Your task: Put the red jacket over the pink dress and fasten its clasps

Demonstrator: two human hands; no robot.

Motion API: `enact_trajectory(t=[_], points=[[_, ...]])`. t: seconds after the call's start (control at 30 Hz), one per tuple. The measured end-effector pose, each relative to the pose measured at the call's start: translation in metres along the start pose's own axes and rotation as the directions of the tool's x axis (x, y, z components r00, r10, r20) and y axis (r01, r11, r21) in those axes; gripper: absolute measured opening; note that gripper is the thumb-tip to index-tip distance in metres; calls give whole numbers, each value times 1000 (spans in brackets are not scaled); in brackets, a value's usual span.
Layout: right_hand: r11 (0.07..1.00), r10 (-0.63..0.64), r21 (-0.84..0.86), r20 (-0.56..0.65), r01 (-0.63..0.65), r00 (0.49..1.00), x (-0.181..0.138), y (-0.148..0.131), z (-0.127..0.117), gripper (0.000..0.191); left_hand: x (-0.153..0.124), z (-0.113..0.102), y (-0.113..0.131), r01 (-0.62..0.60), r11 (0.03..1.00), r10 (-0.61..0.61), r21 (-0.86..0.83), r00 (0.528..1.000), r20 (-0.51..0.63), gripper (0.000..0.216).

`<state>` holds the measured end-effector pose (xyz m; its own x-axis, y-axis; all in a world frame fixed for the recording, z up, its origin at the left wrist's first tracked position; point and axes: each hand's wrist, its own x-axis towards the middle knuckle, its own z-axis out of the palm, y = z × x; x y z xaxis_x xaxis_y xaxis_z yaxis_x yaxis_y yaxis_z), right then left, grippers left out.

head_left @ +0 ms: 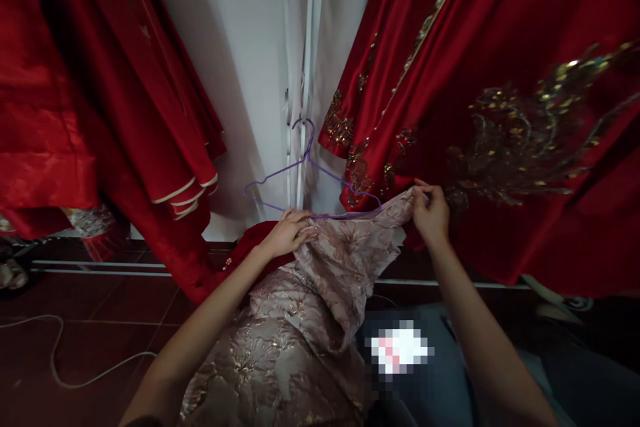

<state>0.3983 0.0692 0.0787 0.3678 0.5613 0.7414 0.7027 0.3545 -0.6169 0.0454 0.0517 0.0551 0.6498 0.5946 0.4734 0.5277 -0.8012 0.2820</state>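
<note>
A pale pink brocade garment (310,307) with a gold floral pattern lies across my lap. A thin purple wire hanger (310,173) sits partly inside its top edge, hook pointing up. My left hand (287,233) grips the garment's top edge on the left, fingers curled over the cloth and the hanger's bottom wire. My right hand (430,213) pinches the garment's right corner near the hanger's right end.
Red satin robes with white piping (115,100) hang at the left; red gowns with gold embroidery (500,113) hang at the right. A white wall (250,47) stands between them. A white cable (65,360) trails over the dark red tiled floor.
</note>
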Motion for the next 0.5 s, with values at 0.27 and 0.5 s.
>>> enact_trajectory(t=[0.27, 0.5], points=[[990, -131, -48, 10, 132, 991, 0, -39, 15, 26, 8, 5, 5, -30, 996, 30, -80, 1000, -5, 27], [971, -211, -70, 185, 227, 960, -10, -83, 42, 27, 21, 26, 25, 4, 966, -29, -257, 995, -93, 26]])
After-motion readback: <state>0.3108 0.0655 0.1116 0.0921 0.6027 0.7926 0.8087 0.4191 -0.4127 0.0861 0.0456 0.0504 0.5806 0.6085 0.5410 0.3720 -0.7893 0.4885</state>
